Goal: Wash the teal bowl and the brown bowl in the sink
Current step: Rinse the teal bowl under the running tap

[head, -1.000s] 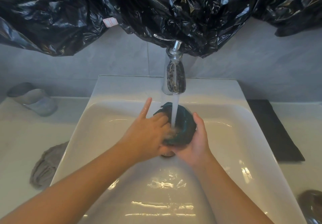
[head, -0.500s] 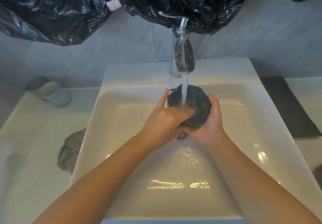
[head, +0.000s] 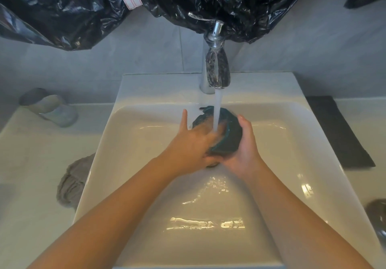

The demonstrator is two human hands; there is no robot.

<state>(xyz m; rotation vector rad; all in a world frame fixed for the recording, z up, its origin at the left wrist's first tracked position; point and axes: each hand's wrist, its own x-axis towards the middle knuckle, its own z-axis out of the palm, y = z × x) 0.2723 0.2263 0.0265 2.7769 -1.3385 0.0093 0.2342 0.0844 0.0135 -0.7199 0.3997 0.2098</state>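
Note:
The teal bowl [head: 231, 135] is tilted on its side over the middle of the white sink [head: 146, 114], under the running stream of water. My right hand [head: 244, 149] cups it from the right and below, fingers curled round its outer wall. My left hand [head: 192, 145] lies against the bowl's open side, fingers reaching into it and the thumb pointing up. A dark rounded thing at the right edge [head: 378, 212] may be the brown bowl; only part of it shows.
A chrome faucet [head: 217, 70] runs at the back of the sink. A grey cloth [head: 71, 183] lies on the left counter, a pale cup [head: 50, 107] lies tipped at back left, and a dark mat [head: 338, 130] covers the right counter. Black plastic sheeting [head: 83, 11] hangs above.
The bowl stays under the stream while my left hand's fingers shift inside it. The view has moved, so the dark thing at the right edge shows again.

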